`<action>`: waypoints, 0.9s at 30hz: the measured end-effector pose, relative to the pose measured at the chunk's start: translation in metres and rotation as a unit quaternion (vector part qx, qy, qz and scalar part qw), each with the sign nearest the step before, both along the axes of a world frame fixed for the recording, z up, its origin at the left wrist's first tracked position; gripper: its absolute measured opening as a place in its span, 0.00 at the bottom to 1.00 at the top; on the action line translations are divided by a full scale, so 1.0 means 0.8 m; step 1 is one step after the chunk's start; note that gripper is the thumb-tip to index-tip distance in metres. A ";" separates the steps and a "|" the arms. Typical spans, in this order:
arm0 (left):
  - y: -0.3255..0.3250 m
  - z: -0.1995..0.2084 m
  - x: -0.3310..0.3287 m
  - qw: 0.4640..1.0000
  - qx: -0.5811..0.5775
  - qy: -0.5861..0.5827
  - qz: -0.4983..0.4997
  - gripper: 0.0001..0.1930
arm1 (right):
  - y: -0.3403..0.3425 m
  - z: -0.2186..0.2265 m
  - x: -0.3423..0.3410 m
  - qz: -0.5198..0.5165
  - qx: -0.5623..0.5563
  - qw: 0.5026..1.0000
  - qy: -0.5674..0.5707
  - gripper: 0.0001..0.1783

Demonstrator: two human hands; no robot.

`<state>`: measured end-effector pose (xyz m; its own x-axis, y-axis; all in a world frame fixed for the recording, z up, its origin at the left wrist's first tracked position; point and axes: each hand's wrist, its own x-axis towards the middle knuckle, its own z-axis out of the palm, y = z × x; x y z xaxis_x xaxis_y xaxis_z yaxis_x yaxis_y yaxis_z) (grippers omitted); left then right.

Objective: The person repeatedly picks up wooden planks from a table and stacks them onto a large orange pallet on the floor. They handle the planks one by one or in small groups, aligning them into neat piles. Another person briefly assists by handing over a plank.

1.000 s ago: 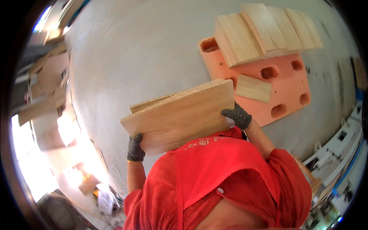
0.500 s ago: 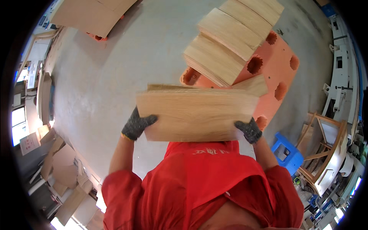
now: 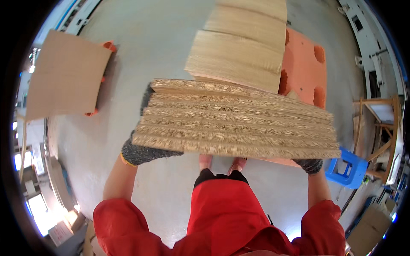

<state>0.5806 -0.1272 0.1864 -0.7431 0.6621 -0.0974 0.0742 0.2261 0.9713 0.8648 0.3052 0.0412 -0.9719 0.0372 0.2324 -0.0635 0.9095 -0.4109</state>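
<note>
Between my hands hangs a stack of several particle boards (image 3: 235, 123), its rough chip edges turned up toward me. Dark grey knitted gloves cover both hands. My left hand (image 3: 145, 150) grips the stack's left end, fingers reaching under the lowest edge and up along the side. At the lower right corner, my right hand (image 3: 311, 165) holds from beneath, most of its fingers hidden by the boards. Just beyond lie more wood-grain boards (image 3: 239, 51) in overlapping piles on an orange plastic pallet (image 3: 305, 59).
A blue plastic stool (image 3: 347, 168) stands close to my right hand, beside a wooden frame (image 3: 390, 136). To the left, a brown cardboard sheet (image 3: 66, 77) covers another orange pallet. White machine parts (image 3: 367, 47) line the right wall. Grey floor (image 3: 124, 55) lies between the pallets.
The held stack has tipped, so its chip edges show where a wood-grain face was. My hands have moved farther apart in view, and my view has turned; my feet now show.
</note>
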 end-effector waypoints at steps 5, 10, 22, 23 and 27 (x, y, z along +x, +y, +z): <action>0.014 -0.184 -0.059 0.994 -0.028 -0.102 -0.027 0.61 | 0.016 -0.127 -0.014 -0.094 0.016 0.993 -0.076 0.25; 0.023 -0.254 -0.081 0.981 -0.055 -0.182 -0.031 0.62 | 0.033 -0.159 -0.017 -0.150 0.010 0.981 -0.123 0.26; -0.006 -0.256 -0.039 0.949 -0.068 -0.308 0.012 0.63 | 0.034 -0.120 0.035 -0.226 -0.006 0.963 -0.144 0.29; -0.015 -0.238 -0.018 0.939 -0.069 -0.337 0.022 0.63 | 0.020 -0.100 0.057 -0.242 -0.020 0.961 -0.134 0.29; -0.067 -0.149 0.091 0.879 -0.077 -0.466 0.070 0.63 | -0.089 -0.013 0.153 -0.302 -0.187 0.920 -0.166 0.30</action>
